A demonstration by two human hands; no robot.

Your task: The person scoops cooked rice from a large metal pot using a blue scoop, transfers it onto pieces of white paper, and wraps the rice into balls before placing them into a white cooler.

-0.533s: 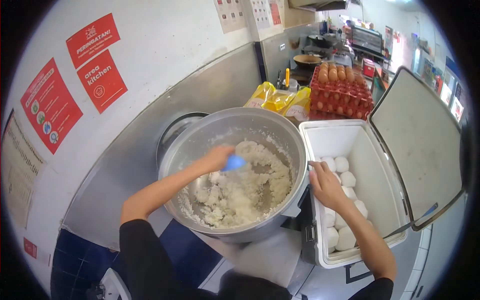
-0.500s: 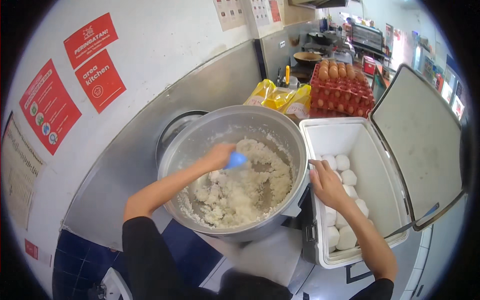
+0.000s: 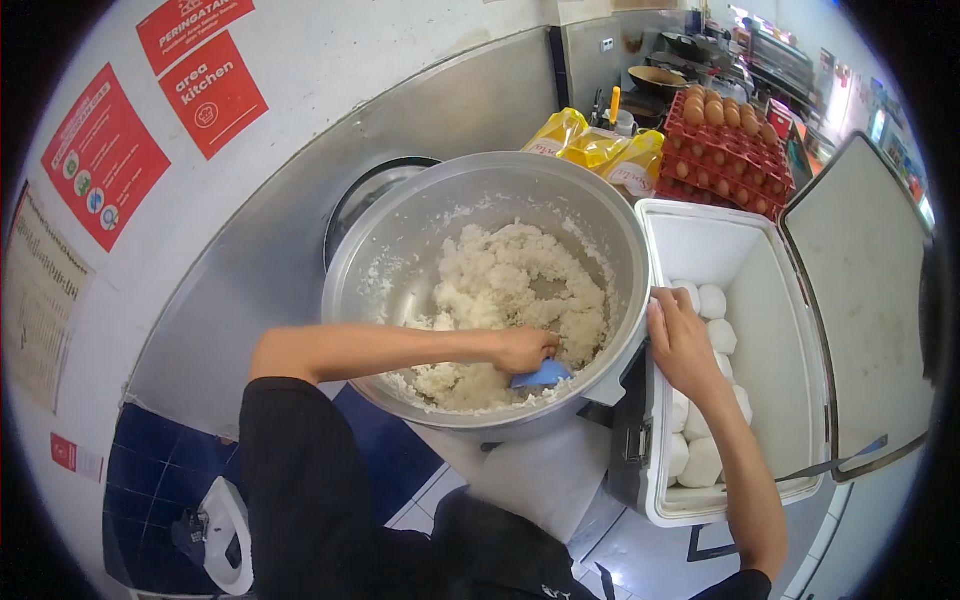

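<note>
A wide metal pot (image 3: 352, 215) holds loose, crumbly white rice (image 3: 515, 265), with grains stuck to its inner wall. My left hand (image 3: 527, 349) is closed around a blue plastic scoop (image 3: 541, 376), low in the pot near its front right side. Part of the scoop is hidden by the hand and the rice. At the pot's right edge, my right hand (image 3: 682, 340) is closed with its fingertips on the rim, beside the cooler box. That white-lined cooler box (image 3: 735, 225) stands open and contains several rounded white bundles (image 3: 700, 462).
The cooler's lid (image 3: 860, 300) leans open to the right. Behind it, stacked red trays (image 3: 715, 170) carry brown eggs, beside yellow plastic packages (image 3: 600, 150). A round metal lid (image 3: 365, 190) stands behind the pot, against the steel wall panel (image 3: 230, 290). A white basin (image 3: 230, 540) sits lower left.
My left hand has moved the blue scoop right and toward me, down into the rice. My right hand stays at the pot's edge. The whole view has shifted slightly.
</note>
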